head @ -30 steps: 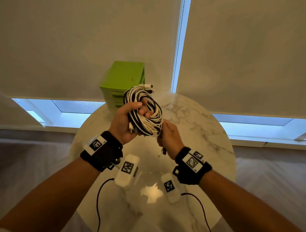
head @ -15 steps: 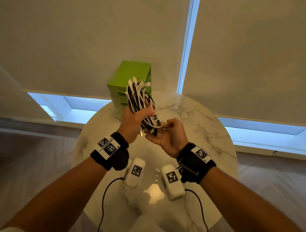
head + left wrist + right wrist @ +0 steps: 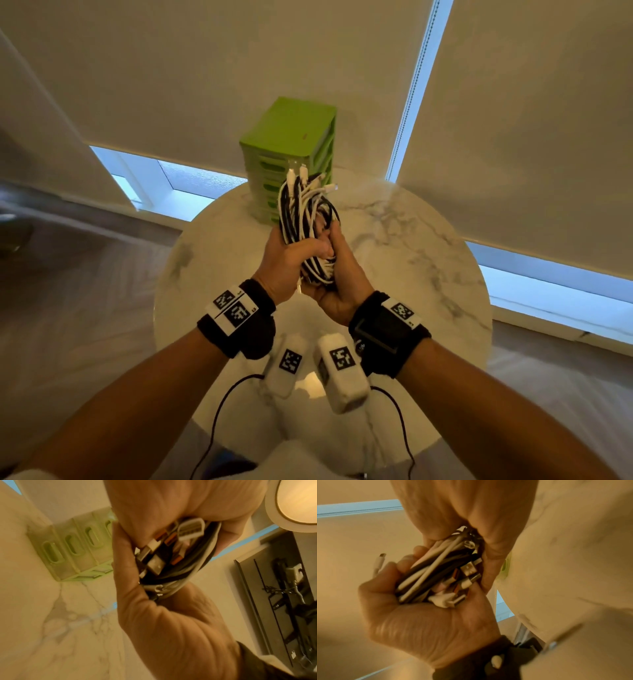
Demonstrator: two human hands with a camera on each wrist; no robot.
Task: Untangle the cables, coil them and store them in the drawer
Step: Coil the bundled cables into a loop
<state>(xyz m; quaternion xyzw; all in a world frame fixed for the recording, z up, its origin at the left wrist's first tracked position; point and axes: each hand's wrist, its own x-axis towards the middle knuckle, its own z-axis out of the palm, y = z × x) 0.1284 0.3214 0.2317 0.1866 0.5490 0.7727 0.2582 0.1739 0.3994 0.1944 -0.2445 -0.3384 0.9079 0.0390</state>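
Head view: left hand (image 3: 287, 258) and right hand (image 3: 337, 274) both clench the cables (image 3: 308, 219), bundle upright, drawer unit (image 3: 289, 157) just behind.

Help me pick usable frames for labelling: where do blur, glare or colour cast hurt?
Head view: sharp in the middle, glare spot on the marble table, window edges bowed by the wide lens. Left wrist view: orange cast, motion-blurred green drawer unit, USB plugs readable. Right wrist view: same cast, soft throughout, cable bundle smeared.
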